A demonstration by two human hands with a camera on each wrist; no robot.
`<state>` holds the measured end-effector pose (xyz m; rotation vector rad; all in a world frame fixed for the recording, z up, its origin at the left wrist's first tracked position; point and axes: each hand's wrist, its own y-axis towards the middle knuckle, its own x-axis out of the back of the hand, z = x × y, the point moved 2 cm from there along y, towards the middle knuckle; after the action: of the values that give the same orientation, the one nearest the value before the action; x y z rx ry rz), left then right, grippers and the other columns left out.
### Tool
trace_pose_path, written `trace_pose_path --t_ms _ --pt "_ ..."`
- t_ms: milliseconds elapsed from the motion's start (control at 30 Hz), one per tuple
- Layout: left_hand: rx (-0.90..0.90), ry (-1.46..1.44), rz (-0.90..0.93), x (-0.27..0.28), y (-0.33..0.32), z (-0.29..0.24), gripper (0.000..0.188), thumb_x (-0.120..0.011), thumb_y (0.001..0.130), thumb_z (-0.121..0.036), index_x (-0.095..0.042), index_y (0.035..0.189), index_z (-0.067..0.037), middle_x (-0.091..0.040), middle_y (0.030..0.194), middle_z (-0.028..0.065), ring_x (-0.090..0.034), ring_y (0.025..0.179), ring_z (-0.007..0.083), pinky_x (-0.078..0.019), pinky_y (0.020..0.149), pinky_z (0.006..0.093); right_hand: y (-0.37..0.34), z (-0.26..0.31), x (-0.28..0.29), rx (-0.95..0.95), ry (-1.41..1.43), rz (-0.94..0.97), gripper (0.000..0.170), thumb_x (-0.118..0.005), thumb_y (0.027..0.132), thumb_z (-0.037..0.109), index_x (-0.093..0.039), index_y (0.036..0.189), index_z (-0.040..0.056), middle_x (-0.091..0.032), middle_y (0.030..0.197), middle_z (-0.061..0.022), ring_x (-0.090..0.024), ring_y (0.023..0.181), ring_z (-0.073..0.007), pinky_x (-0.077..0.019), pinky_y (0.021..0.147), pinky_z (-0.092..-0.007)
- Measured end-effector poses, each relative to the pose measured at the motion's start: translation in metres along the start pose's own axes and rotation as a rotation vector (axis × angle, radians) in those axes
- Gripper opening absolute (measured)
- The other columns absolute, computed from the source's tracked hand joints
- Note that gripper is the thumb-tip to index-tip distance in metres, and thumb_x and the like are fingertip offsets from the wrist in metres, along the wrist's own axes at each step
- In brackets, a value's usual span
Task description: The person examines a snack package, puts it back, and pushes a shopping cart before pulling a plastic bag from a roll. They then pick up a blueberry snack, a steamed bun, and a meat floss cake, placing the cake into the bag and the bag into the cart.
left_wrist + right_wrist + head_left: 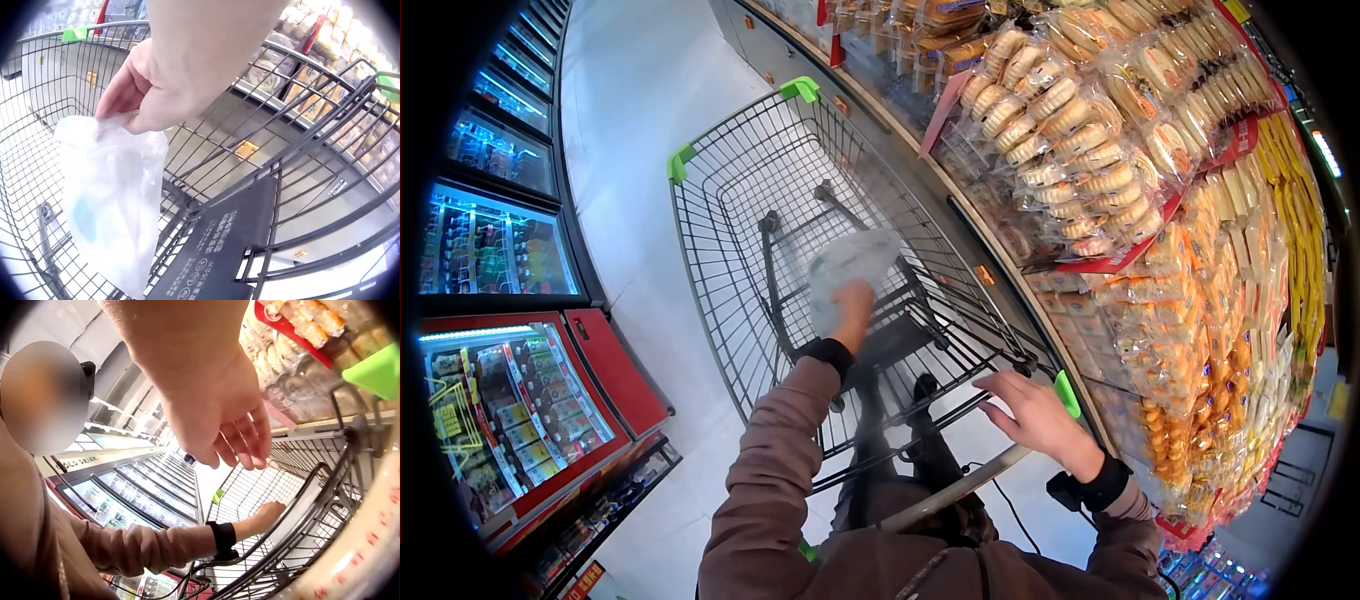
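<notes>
My left hand (855, 312) pinches the top of a translucent white plastic bag (112, 200) between thumb and fingers. The bag hangs inside a wire shopping cart (730, 190), and a pale blue patch shows through it in the left wrist view. Just above the cart's handle bar (960, 487), near its green right corner, my right hand (1038, 418) has its fingers loosely extended and holds nothing. In the right wrist view that hand (219, 419) hangs over the cart's near end.
Packaged breads (1090, 150) fill a display along the cart's right side. On the left stand lit drink coolers (495, 240) and a red-framed chilled case (520, 410). A dark folding seat panel (219, 244) lies at the cart's near end. Pale floor (630, 100) runs ahead.
</notes>
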<state>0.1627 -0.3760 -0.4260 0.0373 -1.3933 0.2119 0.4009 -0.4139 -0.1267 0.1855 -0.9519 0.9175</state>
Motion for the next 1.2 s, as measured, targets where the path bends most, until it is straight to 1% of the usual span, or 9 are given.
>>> trace_pose_path --t_ms 133,233,333,433,567,667,767,867,1200 --pt "0.027 0.008 -0.060 -0.010 0.017 0.022 0.022 -0.052 0.074 -0.013 -0.061 0.087 0.003 -0.061 0.070 0.0154 -0.063 0.061 0.0305 -0.0475 0.039 0.0471 -0.034 -0.015 -0.011 0.007 -0.066 -0.075 0.019 -0.060 0.078 0.011 -0.057 0.096 0.0063 -0.057 0.089 -0.0079 -0.058 0.080 -0.0266 -0.0483 0.067 -0.0341" --pt "0.075 0.328 0.058 0.008 0.023 0.038 0.021 -0.054 0.073 -0.013 -0.064 0.086 0.001 -0.062 0.071 0.0136 -0.063 0.059 0.0309 -0.0480 0.040 0.0479 -0.048 -0.021 -0.023 0.018 -0.073 -0.126 0.017 -0.060 0.077 0.012 -0.057 0.092 0.0068 -0.057 0.086 -0.0066 -0.058 0.076 -0.0242 -0.0482 0.065 -0.0323" --pt "0.113 0.313 0.198 0.012 0.034 0.044 0.016 -0.057 0.069 -0.010 -0.068 0.080 -0.005 -0.063 0.080 0.0152 -0.062 0.069 0.0333 -0.0471 0.042 0.0485 -0.055 -0.022 -0.033 0.037 -0.085 -0.117 0.016 -0.061 0.076 0.012 -0.057 0.090 0.0050 -0.057 0.085 -0.0073 -0.057 0.077 -0.0239 -0.0478 0.067 -0.0319" --pt "0.029 0.317 0.105 0.002 0.032 0.034 0.015 -0.059 0.069 -0.013 -0.069 0.078 -0.007 -0.063 0.079 0.0127 -0.063 0.065 0.0308 -0.0467 0.042 0.0449 -0.062 -0.025 -0.044 0.055 -0.082 -0.110 0.016 -0.060 0.076 0.012 -0.057 0.090 0.0044 -0.057 0.085 -0.0073 -0.056 0.078 -0.0238 -0.0473 0.067 -0.0320" --pt "-0.076 0.134 0.168 -0.015 0.021 -0.001 0.011 -0.061 0.069 -0.012 -0.069 0.076 -0.011 -0.065 0.072 0.0076 -0.063 0.063 0.0244 -0.0470 0.046 0.0405 -0.068 -0.037 -0.059 0.017 -0.054 -0.170 0.015 -0.060 0.076 0.011 -0.057 0.089 0.0051 -0.058 0.079 -0.0058 -0.056 0.072 -0.0231 -0.0464 0.062 -0.0323" --pt "-0.125 -0.076 0.166 -0.036 0.011 -0.023 0.010 -0.058 0.072 -0.010 -0.067 0.078 -0.009 -0.062 0.085 0.0068 -0.064 0.071 0.0249 -0.0486 0.041 0.0389 -0.071 -0.042 -0.067 0.005 -0.101 -0.214 0.016 -0.061 0.074 0.012 -0.058 0.088 0.0058 -0.058 0.074 -0.0055 -0.057 0.067 -0.0216 -0.0464 0.056 -0.0310" --pt "-0.152 -0.200 0.200 -0.067 0.000 -0.041 0.012 -0.054 0.076 -0.012 -0.066 0.078 -0.010 -0.065 0.083 0.0068 -0.065 0.072 0.0249 -0.0500 0.051 0.0355 -0.071 -0.045 -0.070 -0.004 -0.128 -0.252 0.016 -0.061 0.072 0.012 -0.058 0.086 0.0064 -0.057 0.070 -0.0051 -0.056 0.063 -0.0200 -0.0457 0.052 -0.0299" --pt "-0.396 -0.214 0.177 -0.056 -0.014 -0.044 0.016 -0.049 0.080 -0.014 -0.065 0.081 -0.011 -0.066 0.081 0.0076 -0.065 0.074 0.0251 -0.0497 0.059 0.0348 -0.071 -0.046 -0.070 -0.008 -0.126 -0.279 0.016 -0.060 0.071 0.011 -0.058 0.086 0.0062 -0.057 0.069 -0.0049 -0.056 0.061 -0.0196 -0.0452 0.050 -0.0295" --pt "-0.431 -0.236 0.397 -0.045 -0.019 -0.044 0.016 -0.051 0.079 -0.015 -0.064 0.087 -0.010 -0.065 0.088 0.0108 -0.064 0.081 0.0270 -0.0496 0.065 0.0384 -0.073 -0.048 -0.071 -0.002 -0.143 -0.323 0.014 -0.059 0.071 0.011 -0.058 0.084 0.0072 -0.056 0.068 -0.0036 -0.056 0.060 -0.0188 -0.0453 0.049 -0.0290"
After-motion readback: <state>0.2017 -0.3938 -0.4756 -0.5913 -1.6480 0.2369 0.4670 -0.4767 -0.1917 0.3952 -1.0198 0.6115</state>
